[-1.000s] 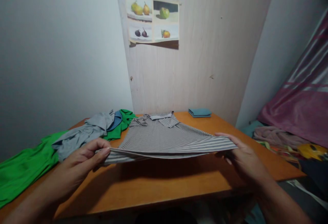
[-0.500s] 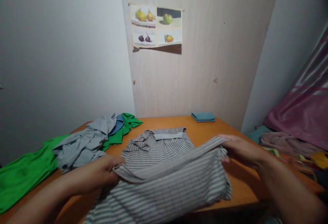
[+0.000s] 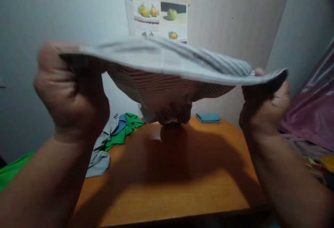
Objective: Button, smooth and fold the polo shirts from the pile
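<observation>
A grey-and-white striped shirt [image 3: 167, 81] is stretched between my two hands, lifted above the table. My left hand [image 3: 73, 92] is closed round one end of its edge, and my right hand [image 3: 264, 106] grips the other end. The near edge runs almost level and is blurred by motion. Below it the cloth hangs away from me, its far part bunched low over the back of the table. Fingertips of both hands are partly hidden by the fabric.
The orange-brown table [image 3: 167, 196] carries a grey garment [image 3: 100, 163] and green clothing [image 3: 121, 135] at left. A folded teal cloth [image 3: 208, 117] lies at the back right. A fruit poster [image 3: 172, 19] hangs on the wall behind; a pink curtain [image 3: 310, 116] is at right.
Both hands have risen and spread apart, lifting the striped shirt off the table. Its far part, flat on the tabletop before, now hangs bunched.
</observation>
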The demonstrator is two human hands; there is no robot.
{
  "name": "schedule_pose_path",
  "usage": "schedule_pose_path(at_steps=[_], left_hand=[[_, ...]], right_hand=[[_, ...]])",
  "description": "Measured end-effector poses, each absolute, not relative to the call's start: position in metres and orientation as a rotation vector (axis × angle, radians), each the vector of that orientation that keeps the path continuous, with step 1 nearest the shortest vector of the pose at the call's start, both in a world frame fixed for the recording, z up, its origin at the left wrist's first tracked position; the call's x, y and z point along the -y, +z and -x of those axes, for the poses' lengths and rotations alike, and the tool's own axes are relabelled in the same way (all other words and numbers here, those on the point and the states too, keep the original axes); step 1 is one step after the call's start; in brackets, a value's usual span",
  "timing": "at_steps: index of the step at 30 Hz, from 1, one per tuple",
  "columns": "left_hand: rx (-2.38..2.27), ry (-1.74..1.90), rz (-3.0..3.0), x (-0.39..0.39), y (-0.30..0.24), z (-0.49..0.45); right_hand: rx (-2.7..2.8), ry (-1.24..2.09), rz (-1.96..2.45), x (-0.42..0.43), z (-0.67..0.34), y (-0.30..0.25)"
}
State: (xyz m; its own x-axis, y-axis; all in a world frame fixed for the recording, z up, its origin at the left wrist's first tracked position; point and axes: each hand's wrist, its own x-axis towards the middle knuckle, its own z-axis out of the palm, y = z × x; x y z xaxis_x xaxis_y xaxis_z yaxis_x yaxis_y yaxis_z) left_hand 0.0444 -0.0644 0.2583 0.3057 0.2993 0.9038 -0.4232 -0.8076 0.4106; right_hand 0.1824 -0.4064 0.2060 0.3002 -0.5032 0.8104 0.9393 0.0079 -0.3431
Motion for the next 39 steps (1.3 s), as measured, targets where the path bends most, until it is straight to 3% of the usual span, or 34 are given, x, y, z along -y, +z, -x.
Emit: schedule_pose_path(at_steps=[2,9,13,22,27,31,35,39], left_hand=[[0.194,1.739,-2.054,0.067,0.218,-0.026],[0.354,0.546,-2.584,0.024,0.092,-0.009],[0.267,0.222,-2.639,0.014,0.058,0.000],[0.208,0.020,-2.608,-0.002,0.045,0.013],[0.080,-0.179,-2.378,-0.009,0.053,0.031],[0.114,-0.403,-2.159,-0.021,0.067,0.052],[0.058,-0.351,-2.073,-0.021,0.077,0.049],[-0.021,-0.139,-2.071,-0.005,0.085,0.006]], right_hand=[[0.414,-1.131,1.195,0.417,-0.171,0.162],[0.335,-0.483,1.892,0.472,-0.146,0.035],[0.436,-0.181,2.010,0.480,-0.136,0.004],[0.249,-0.136,1.858,0.491,-0.127,-0.002],[0.160,0.062,1.595,0.501,-0.114,0.005],[0.185,0.226,1.660,0.515,-0.101,0.021],[0.245,0.363,1.737,0.511,-0.101,0.042],[0.284,0.228,1.816,0.479,-0.131,0.054]])
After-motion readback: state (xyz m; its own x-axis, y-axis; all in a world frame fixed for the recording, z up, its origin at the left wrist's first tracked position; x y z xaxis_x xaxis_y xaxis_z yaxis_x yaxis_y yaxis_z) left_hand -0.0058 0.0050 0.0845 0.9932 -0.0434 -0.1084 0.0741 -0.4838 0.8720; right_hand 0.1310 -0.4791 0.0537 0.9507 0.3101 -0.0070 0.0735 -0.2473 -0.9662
